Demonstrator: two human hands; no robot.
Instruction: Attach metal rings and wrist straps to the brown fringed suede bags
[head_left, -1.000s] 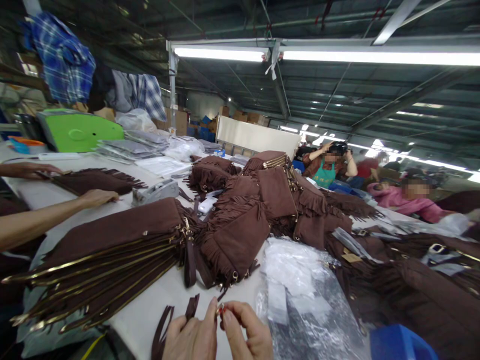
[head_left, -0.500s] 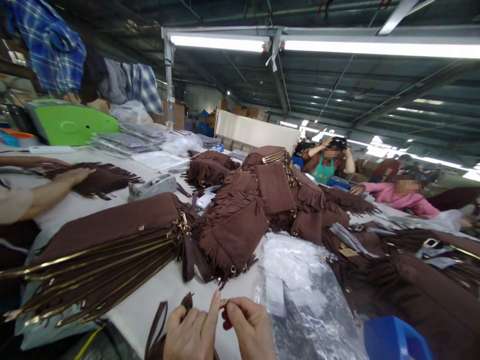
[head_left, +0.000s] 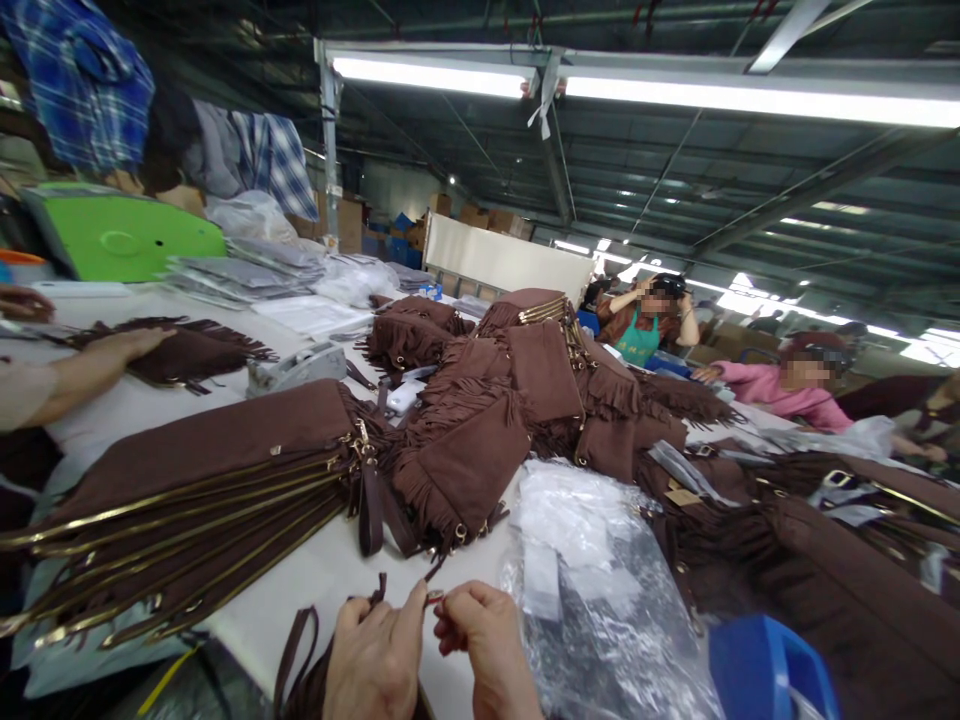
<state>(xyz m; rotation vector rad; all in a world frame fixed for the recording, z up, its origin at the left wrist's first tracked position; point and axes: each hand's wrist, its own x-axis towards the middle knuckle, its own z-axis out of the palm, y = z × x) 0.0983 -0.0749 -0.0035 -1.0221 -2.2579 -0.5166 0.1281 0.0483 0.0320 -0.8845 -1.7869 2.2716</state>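
At the bottom centre, my left hand is closed over a brown bag, most of which my palm and the picture edge hide. A thin brown strap loops out on the left side of that hand. My right hand is pinched against my left index finger. Between the fingertips a small gold-coloured metal piece shows; its exact kind is too small to tell. Just beyond my hands lies a fringed brown bag with gold rings.
Brown bags with gold zippers are stacked at left; others lie at right. A clear plastic bag and a blue container sit beside my right hand. At far left, a co-worker's hand rests on another fringed bag.
My left index finger, raised straight before, is now bent down towards the small metal piece. The right hand stays pinched close by. The whole view has shifted slightly.
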